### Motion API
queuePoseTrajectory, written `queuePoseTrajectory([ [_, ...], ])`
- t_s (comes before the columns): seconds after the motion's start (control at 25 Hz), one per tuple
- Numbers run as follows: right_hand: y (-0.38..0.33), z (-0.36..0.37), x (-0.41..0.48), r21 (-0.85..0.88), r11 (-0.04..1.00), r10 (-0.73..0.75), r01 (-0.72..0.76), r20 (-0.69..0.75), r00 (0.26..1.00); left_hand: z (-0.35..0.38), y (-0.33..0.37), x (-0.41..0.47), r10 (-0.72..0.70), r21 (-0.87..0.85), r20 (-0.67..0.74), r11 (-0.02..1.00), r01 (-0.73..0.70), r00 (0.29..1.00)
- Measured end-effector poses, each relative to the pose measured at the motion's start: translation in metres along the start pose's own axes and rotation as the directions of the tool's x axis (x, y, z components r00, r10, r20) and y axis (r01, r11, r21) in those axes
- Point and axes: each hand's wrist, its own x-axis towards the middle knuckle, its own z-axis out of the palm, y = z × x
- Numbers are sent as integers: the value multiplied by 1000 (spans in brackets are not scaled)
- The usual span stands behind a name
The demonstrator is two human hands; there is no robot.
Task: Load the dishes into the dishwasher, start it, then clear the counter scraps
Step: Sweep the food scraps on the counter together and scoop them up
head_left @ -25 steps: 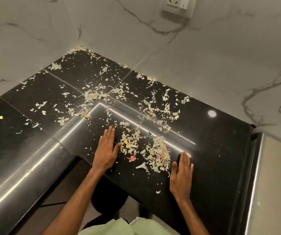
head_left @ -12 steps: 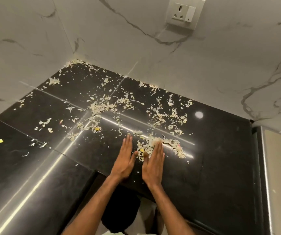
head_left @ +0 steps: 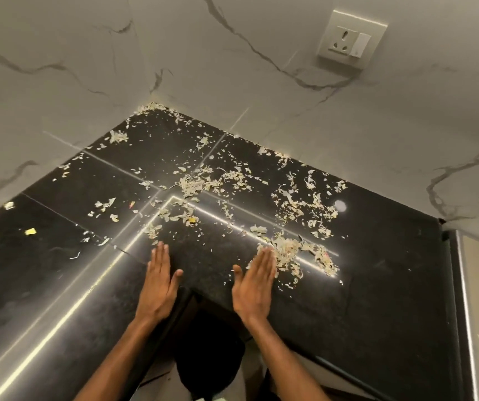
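Head view: my left hand, right hand flat, empty; scrap pile at right fingertips; most scraps ahead uncleared; dishwasher unseen.

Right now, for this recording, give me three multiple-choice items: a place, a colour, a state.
1. Where is the thickest scrap pile? A) at the right hand's fingertips B) in the far corner C) at the far left edge
2. What colour is the counter? A) white B) black C) brown
3. How are both hands? A) fists B) gripping a cloth C) open, fingers straight
Key: 1A, the heap lies at the right fingertips; 2B, the slab is glossy black; 3C, left hand and right hand show straight fingers, nothing held.
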Motion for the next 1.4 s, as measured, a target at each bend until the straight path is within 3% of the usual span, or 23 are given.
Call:
queuePoseTrajectory([
  [0.12,-43,3,29,-13,977,-210,211,40,977,-5,6,-3,12,-256,1,967,-11,1000],
  [0.2,-64,6,34,-65,929,-361,365,73,930,-16,1,-7,-62,-351,-103,936,22,993],
  [0.32,-100,26,18,-139,739,-625,659,224,748,-25,-16,-16,-238,-454,-240,884,108,941],
  [0.4,-121,49,3,-126,612,-716,781,330,615,-25,-27,-22,-314,-478,-275,865,154,909],
  [0.44,-125,56,0,-105,591,-726,800,363,584,-24,-31,-25,-334,-480,-284,861,168,899],
  [0.6,-108,47,36,-124,630,-687,766,370,625,-22,-32,-28,-403,-463,-291,853,241,868],
  [0.76,-96,29,69,-196,713,-604,673,317,732,-20,-19,-28,-412,-482,-333,847,222,848],
  [0.84,-113,35,54,-132,629,-705,766,319,633,-16,-14,-30,-468,-545,-369,809,221,803],
  [0.92,-132,50,24,-6,459,-819,889,386,425,-9,-11,-33,-516,-592,-383,774,225,766],
  [0.96,-136,55,13,38,411,-832,911,424,357,-6,-9,-35,-524,-604,-373,764,228,766],
  [1.0,-133,58,8,39,401,-825,915,450,342,-1,-7,-36,-518,-601,-368,766,227,773],
  [1.16,-105,49,40,-24,514,-770,858,428,473,11,4,-28,-470,-532,-348,811,241,811],
  [1.28,-84,20,75,-60,620,-701,782,404,588,18,21,-11,-348,-464,-252,862,203,903],
  [1.4,-53,-9,81,-101,582,-741,807,343,577,19,35,9,-260,-501,-129,850,163,957],
])
